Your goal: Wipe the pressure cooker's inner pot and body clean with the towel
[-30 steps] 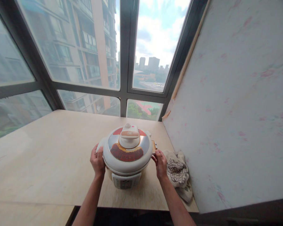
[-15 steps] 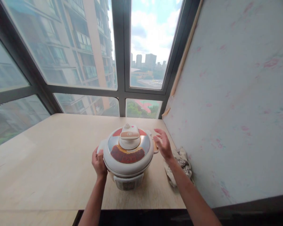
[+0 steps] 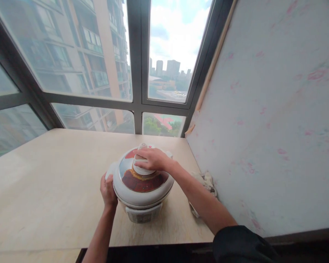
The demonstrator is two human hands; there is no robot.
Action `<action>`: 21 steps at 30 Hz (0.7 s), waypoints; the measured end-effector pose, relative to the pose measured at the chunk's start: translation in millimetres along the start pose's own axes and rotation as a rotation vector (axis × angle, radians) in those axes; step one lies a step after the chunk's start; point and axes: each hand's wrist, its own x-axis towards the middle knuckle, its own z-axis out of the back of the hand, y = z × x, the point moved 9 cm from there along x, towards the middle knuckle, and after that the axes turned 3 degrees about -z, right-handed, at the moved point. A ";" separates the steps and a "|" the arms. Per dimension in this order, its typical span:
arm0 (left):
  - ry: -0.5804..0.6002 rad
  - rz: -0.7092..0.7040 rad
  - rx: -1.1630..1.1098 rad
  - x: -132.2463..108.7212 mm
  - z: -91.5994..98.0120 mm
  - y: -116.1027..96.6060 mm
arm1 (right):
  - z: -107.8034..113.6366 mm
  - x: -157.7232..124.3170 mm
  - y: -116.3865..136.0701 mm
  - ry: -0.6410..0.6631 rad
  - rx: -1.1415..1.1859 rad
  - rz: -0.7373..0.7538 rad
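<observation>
A round white electric pressure cooker (image 3: 142, 210) stands on a light wooden table (image 3: 52, 182) near its front edge. Its lid (image 3: 142, 184) is steel with a red and brown label. My right hand (image 3: 150, 159) lies over the lid's white centre handle, fingers wrapped round it. My left hand (image 3: 108, 191) grips the side handle on the cooker's left, fingers curled under the rim.
A crumpled patterned cloth (image 3: 207, 180) lies to the right of the cooker, against a pale speckled wall panel (image 3: 263, 120). Large windows (image 3: 98, 62) with dark frames close off the far side of the table. The table's front edge runs just below the cooker.
My right hand left the cooker's right side, rose over it and closed on the lid's centre handle. My left hand stayed on the left handle.
</observation>
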 end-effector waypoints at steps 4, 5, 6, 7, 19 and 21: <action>-0.040 0.009 -0.046 0.4 1.9 1.2 | 4.6 -8.8 3.0 -0.051 -0.062 -0.103; -0.043 0.022 -0.068 0.4 1.9 2.7 | 5.9 -10.1 3.9 -0.067 -0.067 -0.120; -0.042 0.034 -0.089 0.3 1.5 4.0 | 7.3 -11.2 4.9 -0.086 -0.070 -0.135; -0.039 0.042 -0.106 0.1 1.0 4.8 | 8.5 -12.1 5.8 -0.103 -0.069 -0.146; -0.042 0.110 -0.135 -7.3 -1.9 -1.6 | 13.7 -19.8 12.0 -0.160 -0.133 -0.397; -0.041 0.116 -0.134 -7.8 -2.0 -2.7 | 12.8 -19.8 11.6 -0.174 -0.135 -0.421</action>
